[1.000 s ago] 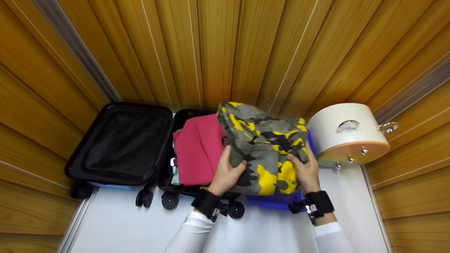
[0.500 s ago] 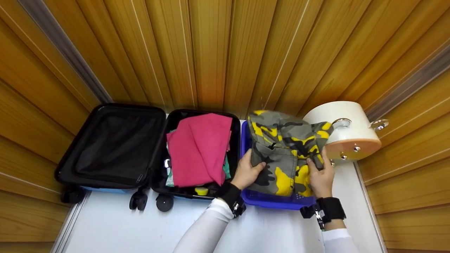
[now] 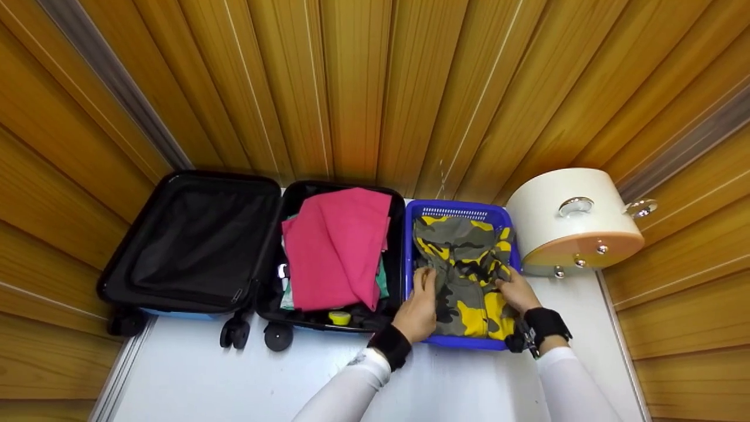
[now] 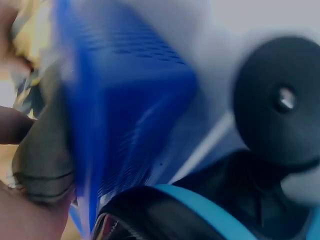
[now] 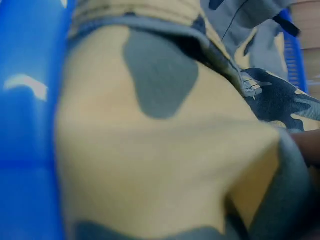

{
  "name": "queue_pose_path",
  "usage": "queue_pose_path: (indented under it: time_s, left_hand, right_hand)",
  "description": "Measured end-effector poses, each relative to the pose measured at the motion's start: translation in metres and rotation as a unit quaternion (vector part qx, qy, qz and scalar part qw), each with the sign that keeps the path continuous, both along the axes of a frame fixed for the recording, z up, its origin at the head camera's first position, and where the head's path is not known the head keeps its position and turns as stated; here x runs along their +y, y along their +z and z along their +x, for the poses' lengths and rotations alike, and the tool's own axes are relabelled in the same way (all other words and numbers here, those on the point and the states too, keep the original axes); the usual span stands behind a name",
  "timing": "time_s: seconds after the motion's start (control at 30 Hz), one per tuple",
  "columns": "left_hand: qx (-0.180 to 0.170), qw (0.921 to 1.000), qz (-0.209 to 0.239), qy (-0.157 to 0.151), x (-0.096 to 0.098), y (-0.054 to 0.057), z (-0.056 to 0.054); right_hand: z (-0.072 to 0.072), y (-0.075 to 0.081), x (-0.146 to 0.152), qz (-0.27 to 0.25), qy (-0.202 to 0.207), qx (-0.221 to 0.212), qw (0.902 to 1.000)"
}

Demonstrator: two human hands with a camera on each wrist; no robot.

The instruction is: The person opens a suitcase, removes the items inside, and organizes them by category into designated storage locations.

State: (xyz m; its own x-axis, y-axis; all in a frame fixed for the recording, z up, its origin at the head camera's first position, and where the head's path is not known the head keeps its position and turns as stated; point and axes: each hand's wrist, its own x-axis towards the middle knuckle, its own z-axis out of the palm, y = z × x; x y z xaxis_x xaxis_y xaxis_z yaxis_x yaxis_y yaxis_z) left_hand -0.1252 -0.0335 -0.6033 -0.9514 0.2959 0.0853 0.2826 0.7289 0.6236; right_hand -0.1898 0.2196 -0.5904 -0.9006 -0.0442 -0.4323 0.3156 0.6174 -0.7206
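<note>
A folded camouflage garment [image 3: 463,281] in grey, black and yellow lies inside the blue plastic basket [image 3: 463,341]. My left hand [image 3: 419,310] is at the garment's left edge, and in the left wrist view its fingers pinch a grey fold of cloth [image 4: 42,160] against the basket's wall [image 4: 130,95]. On the opposite side, my right hand [image 3: 518,293] holds the garment's right edge. The right wrist view is filled by the cloth [image 5: 160,165], with a stitched seam across it and part of a finger [image 5: 307,145] on the right.
Left of the basket, an open suitcase [image 3: 266,302] holds a folded pink cloth [image 3: 340,252] and a small yellow item [image 3: 339,318]. Its black-lined other half [image 3: 199,246] lies further left. A white rounded case [image 3: 568,205] with metal handles stands against the basket's right side.
Both hands have carried the camouflage garment rightward from over the suitcase's edge and lowered it into the blue basket. The pink cloth and suitcase are now uncovered.
</note>
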Motion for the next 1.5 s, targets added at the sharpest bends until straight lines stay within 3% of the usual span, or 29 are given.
queue_pose_path:
  time_s: [0.03,0.1,0.2,0.27,0.33,0.47,0.57,0.67,0.83,0.97,1.1,1.23,1.3,1.4,1.5]
  left_hand:
    - [0.021,0.999,-0.04,-0.002,0.002,-0.001,0.004]
    - [0.07,0.988,-0.137,-0.007,0.005,-0.001,0.013]
    - [0.138,0.9571,-0.253,-0.03,0.009,0.001,0.023]
    - [0.168,0.9381,-0.298,-0.053,0.01,0.005,0.028]
    - [0.186,0.926,-0.32,-0.074,0.01,0.008,0.031]
    - [0.19,0.9165,-0.335,-0.109,0.012,0.01,0.035]
    - [0.154,0.9198,-0.342,-0.117,0.015,0.007,0.035]
    - [0.086,0.9235,-0.355,-0.117,0.019,0.004,0.035]
    - [-0.018,0.9274,-0.354,-0.118,0.023,0.001,0.029]
    - [-0.053,0.9301,-0.344,-0.118,0.026,-0.004,0.024]
    - [-0.053,0.9301,-0.344,-0.118,0.031,-0.012,0.027]
    - [-0.035,0.93,-0.347,-0.116,0.032,-0.016,0.03]
    - [-0.028,0.9361,-0.333,-0.111,0.031,-0.015,0.03]
    - [0.016,0.9412,-0.318,-0.113,0.025,-0.013,0.031]
    - [0.083,0.9426,-0.304,-0.111,0.018,-0.009,0.033]
  right_hand:
    - [-0.002,-0.001,-0.001,0.019,0.014,0.005,0.9997]
    - [-0.004,0.0,-0.003,0.053,0.038,0.005,0.9978]
    - [-0.003,0.007,-0.008,0.101,0.047,0.006,0.9938]
    - [-0.002,0.017,-0.011,0.137,0.037,0.028,0.9895]
    - [-0.002,0.027,-0.016,0.162,0.023,0.073,0.9838]
    - [-0.006,0.038,-0.028,0.193,0.046,0.15,0.9685]
    - [-0.012,0.033,-0.036,0.206,0.098,0.136,0.9642]
    - [-0.018,0.02,-0.039,0.217,0.132,0.087,0.9632]
    - [-0.028,0.003,-0.042,0.177,0.137,0.035,0.974]
    - [-0.031,-0.006,-0.043,0.138,0.142,0.005,0.9801]
    - [-0.027,-0.015,-0.04,0.12,0.142,-0.012,0.9825]
    - [-0.021,-0.019,-0.034,0.091,0.129,-0.002,0.9874]
    - [-0.015,-0.017,-0.033,0.078,0.121,0.013,0.9895]
    - [0.002,-0.008,-0.032,0.083,0.109,0.052,0.9892]
    - [0.031,0.003,-0.035,0.115,0.101,0.094,0.9837]
